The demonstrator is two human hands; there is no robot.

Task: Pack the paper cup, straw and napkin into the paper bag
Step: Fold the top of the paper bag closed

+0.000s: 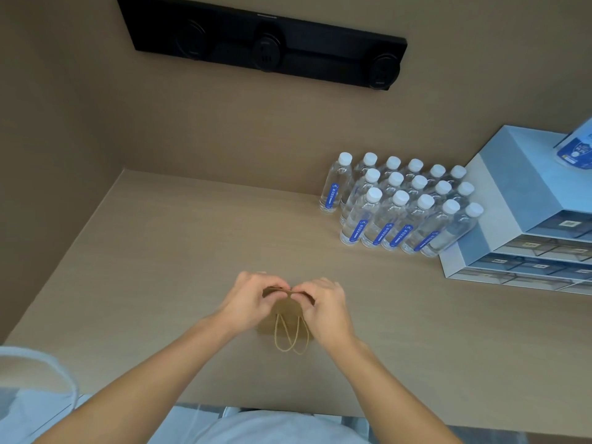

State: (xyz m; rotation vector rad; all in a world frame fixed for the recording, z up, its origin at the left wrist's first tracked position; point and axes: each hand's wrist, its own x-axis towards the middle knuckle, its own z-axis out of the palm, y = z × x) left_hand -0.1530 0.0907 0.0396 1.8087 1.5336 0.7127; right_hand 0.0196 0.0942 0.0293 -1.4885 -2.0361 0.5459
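Observation:
A small brown paper bag [286, 315] stands on the tan table [160, 267], near its front edge at the centre. Its two twine handles hang down the near side. My left hand [251, 301] pinches the left part of the bag's top edge. My right hand [323, 307] pinches the right part, fingertips almost meeting at the middle. The bag's mouth looks pressed together between my fingers. No paper cup, straw or napkin shows anywhere; the inside of the bag is hidden.
Several water bottles [400, 203] with white caps stand in rows at the back right. Beside them sits a pale blue drawer unit [519, 219], with a blue-and-white pack [576, 145] on top. A black socket strip [262, 43] is on the wall.

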